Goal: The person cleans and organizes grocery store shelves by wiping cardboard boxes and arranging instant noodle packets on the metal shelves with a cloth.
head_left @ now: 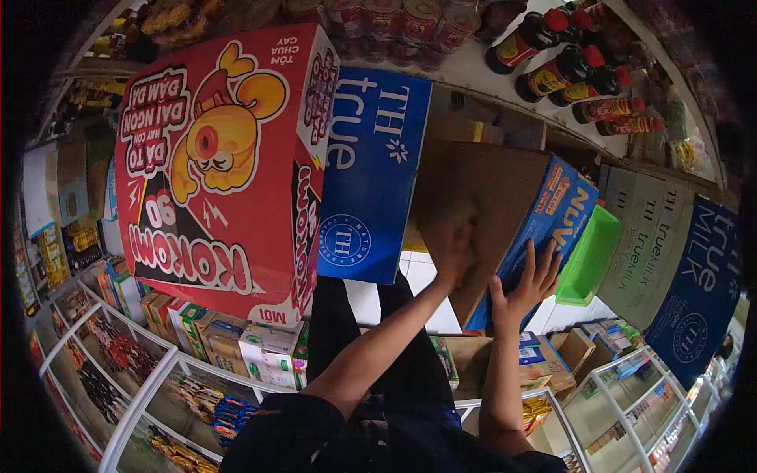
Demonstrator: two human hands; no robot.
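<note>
Both hands press flat and open against a tilted blue-and-brown cardboard carton (505,213), steadying it. The left hand (456,251) braces its brown face, the right hand (530,280) its blue side, beside the far green plastic basket (590,256).

The white tiled floor (422,272) carries a red carton (221,165), a blue carton (371,173) and a green basket (590,256).

Both hands (489,268) press tilted blue carton (544,229)

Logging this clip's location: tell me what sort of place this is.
Most likely a small grocery shop. Branded cartons stand stacked, such as the red Kokomi box and the blue TH true carton; sauce bottles line a shelf, and white wire racks hold packaged snacks.
</note>
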